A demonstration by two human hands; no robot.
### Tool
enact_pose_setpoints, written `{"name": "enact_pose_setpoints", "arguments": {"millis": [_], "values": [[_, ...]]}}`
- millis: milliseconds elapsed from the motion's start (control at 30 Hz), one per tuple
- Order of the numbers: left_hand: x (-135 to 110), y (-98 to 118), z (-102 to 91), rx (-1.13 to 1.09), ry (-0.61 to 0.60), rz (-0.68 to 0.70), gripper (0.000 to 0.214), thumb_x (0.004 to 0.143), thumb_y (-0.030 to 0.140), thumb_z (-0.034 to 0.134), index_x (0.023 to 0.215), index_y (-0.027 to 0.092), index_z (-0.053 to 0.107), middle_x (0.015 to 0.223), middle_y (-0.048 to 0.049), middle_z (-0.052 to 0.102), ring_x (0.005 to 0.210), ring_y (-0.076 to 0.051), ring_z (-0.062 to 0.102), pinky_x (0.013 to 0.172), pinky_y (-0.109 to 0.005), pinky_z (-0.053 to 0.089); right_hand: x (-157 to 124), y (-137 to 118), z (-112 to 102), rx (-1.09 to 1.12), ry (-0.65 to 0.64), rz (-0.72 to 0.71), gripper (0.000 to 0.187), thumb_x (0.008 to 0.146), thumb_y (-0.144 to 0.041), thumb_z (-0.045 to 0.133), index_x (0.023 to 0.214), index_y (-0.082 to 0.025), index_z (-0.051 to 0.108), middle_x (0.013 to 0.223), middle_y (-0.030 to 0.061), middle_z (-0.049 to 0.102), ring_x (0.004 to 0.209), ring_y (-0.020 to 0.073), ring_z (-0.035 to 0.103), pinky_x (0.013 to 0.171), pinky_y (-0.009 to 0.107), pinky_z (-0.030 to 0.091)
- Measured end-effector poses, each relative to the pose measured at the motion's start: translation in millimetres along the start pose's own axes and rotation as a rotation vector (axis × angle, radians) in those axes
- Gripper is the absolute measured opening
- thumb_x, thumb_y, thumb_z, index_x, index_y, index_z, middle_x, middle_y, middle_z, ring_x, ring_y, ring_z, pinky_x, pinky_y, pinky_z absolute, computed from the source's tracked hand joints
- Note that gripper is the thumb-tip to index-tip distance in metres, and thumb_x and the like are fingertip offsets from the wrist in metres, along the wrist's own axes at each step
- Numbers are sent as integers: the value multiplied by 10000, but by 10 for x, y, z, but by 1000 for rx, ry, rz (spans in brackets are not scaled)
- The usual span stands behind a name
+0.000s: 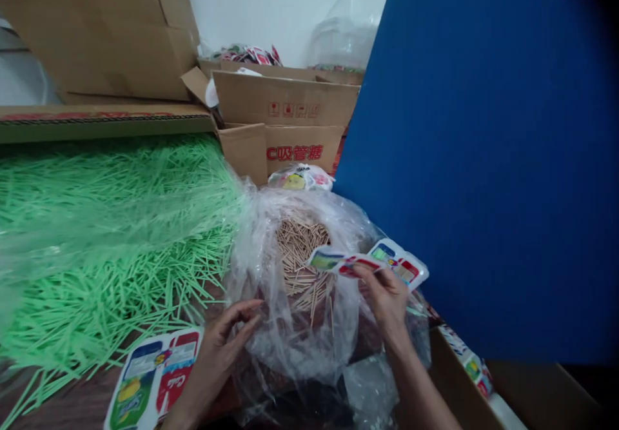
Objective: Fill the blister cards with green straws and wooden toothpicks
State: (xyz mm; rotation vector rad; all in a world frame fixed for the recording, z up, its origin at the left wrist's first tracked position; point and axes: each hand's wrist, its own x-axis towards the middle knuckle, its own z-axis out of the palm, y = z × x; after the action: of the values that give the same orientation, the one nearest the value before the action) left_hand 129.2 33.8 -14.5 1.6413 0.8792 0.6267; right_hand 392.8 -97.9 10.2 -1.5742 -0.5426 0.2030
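My right hand [389, 304] pinches a printed plastic packet [333, 262] by its red end, above the right edge of the clear bag. Just behind it sits a stack of similar packets [411, 265]. My left hand [225, 352] hovers at the bag's left side, with thumb and forefinger apart and nothing visible between them. Many thin brown sticks [300, 249] lie inside the open clear plastic bag [261, 224]. Beside my left wrist is another packet [140, 365], printed with a green lemon picture and a red cola one; the forearm covers part of it.
A large heap of green straws [120, 288], partly under clear plastic, spreads across the left. Behind stand cardboard boxes [300, 104] and a white printed bag [309, 177]. A tall blue panel [483, 159] blocks the right side. An open carton [464, 378] stands below it.
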Motion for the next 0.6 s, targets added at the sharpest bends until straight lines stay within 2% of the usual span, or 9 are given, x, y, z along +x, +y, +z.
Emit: {"name": "enact_pose_setpoints", "arguments": {"millis": [100,167,233,333,500,600], "values": [[-33,-72,6,-66,-13,-58,289,819,370,634,1070,232,672,827,-2,669,758,-164,616,703,-237,476,253,246,-361,4,348,-49,236,657,-357,759,773,-158,710,803,42,731,738,197,645,727,324,509],[-60,-130,2,-99,-8,-95,304,795,382,658,1053,222,684,864,-19,698,767,-176,634,702,-245,489,367,475,-558,11,409,25,345,653,-409,744,869,-142,706,859,58,733,728,200,648,710,333,514],[-89,-190,-14,-131,5,-143,314,770,397,680,1017,205,700,907,-42,722,789,-198,654,716,-264,506,418,692,-722,-81,354,147,469,668,-485,697,962,-120,693,866,83,735,690,211,646,655,336,510],[-130,-276,-66,-143,19,-199,328,758,424,684,987,191,713,908,-56,741,815,-226,672,727,-292,528,407,882,-910,-404,280,195,557,688,-573,621,960,-93,700,853,137,737,713,252,642,650,338,479],[-199,-418,-221,-69,59,-197,347,743,464,682,967,202,721,965,-58,750,882,-247,680,769,-308,540,365,857,-1056,-691,271,129,593,767,-607,484,1014,-107,686,861,158,729,727,259,629,661,333,439],[-262,-511,-327,35,102,-197,385,721,516,673,951,212,727,983,-55,751,912,-266,678,813,-338,536,346,801,-1052,-913,169,178,566,776,-616,451,937,-128,689,814,169,715,671,257,609,610,333,412]]}}
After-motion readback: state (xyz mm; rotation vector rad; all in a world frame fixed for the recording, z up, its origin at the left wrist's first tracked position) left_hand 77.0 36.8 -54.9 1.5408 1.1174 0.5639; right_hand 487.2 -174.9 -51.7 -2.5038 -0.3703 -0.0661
